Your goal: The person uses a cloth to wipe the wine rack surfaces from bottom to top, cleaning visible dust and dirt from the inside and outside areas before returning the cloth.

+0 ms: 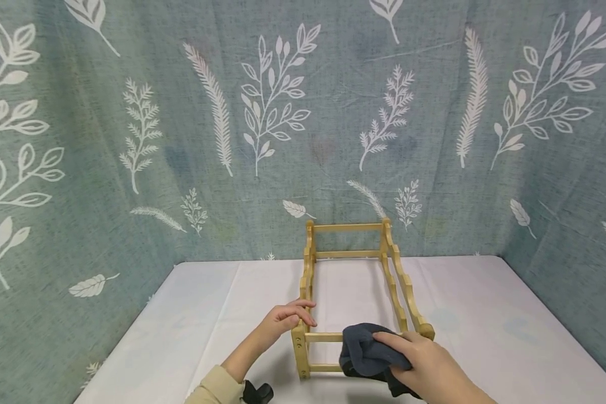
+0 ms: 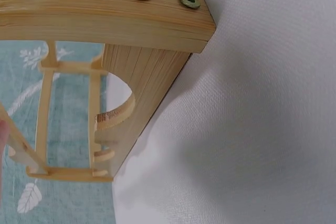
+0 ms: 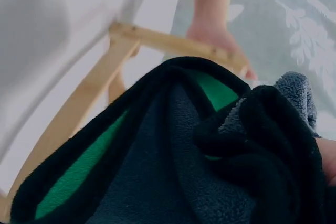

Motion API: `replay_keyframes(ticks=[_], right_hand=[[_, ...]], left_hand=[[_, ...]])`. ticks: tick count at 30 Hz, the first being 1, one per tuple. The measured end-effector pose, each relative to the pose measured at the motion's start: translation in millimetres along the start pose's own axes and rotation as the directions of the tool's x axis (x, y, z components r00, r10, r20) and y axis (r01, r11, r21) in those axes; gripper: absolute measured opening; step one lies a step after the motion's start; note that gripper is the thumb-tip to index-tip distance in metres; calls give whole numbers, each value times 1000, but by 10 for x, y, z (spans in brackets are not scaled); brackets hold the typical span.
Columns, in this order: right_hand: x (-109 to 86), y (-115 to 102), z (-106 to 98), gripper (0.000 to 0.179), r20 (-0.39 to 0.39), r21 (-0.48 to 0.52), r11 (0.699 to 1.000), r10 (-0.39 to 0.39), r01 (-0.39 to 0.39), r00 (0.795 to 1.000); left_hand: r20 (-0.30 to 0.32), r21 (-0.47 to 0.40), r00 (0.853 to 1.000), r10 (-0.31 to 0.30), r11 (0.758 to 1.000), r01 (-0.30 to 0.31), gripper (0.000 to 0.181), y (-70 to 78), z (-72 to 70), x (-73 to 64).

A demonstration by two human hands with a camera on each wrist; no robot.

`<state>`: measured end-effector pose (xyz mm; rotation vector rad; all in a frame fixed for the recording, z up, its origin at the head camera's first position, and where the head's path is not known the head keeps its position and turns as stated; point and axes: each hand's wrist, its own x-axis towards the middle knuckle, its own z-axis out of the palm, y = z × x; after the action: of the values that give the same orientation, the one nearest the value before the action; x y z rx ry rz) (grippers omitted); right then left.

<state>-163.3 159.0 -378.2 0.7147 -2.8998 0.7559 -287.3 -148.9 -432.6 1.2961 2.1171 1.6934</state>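
Note:
A light wooden rack (image 1: 324, 337) with scalloped side rails stands on the white table. A dark grey cloth (image 1: 366, 349) is bunched in my right hand (image 1: 429, 362), which grips it over the right part of the rack's front bars. In the right wrist view the cloth (image 3: 157, 145) shows black edging and green patches. My left hand (image 1: 283, 321) lies over the rack's front left corner, fingers extended past the side rail. The left wrist view shows the rack's corner post (image 2: 168, 19) with two bolts; only a sliver of a finger appears at its left edge.
A white cloth surface (image 1: 202, 314) spreads around the rack. Green-blue curtains with white leaf prints (image 1: 333, 140) rise behind and at both sides. A black device (image 1: 257, 393) is by my left wrist, next to the beige sleeve (image 1: 216, 387).

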Motion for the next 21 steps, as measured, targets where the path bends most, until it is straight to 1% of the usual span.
replay_keyframes(ticks=[2,4,7,8,11,14,16,18,19,20,21], right_hand=[[-94,112,-51,49,5,-7,998,58,-58,998],[-175,216,-97,50,2,-34,994,105,-105,994],[-284,342,-166,50,4,-61,983,177,-176,984],[-314,379,-184,50,3,-68,978,196,-195,981],[-386,466,-225,51,1,-74,974,214,-213,977],[-425,505,-272,51,16,-48,980,192,-191,981],[-422,496,-332,50,33,6,985,170,-170,985],[-405,460,-419,49,34,64,987,146,-148,989],[-394,437,-469,50,16,84,988,128,-129,992],[-375,406,-521,50,-21,94,990,109,-107,994],[-347,372,-573,50,-79,85,994,83,-76,993]], left_hand=[[-2,5,1000,4,1000,-4,30,6,5,7],[-6,11,1000,7,1000,-7,31,12,7,6],[-13,19,1000,-2,1000,2,30,19,9,-1],[-16,20,1000,-5,1000,5,30,19,10,-4],[-22,21,1000,-10,1000,10,29,14,13,-4],[-21,15,1000,-12,1000,12,30,4,21,4],[-19,13,1000,-12,1000,12,30,-1,20,7],[-17,15,1000,-7,1000,7,31,-12,15,6],[-17,15,1000,-3,1000,4,31,-18,17,8],[-16,15,1000,1,1000,-1,31,-21,18,10],[-18,17,1000,7,1000,-7,32,-23,19,13]])
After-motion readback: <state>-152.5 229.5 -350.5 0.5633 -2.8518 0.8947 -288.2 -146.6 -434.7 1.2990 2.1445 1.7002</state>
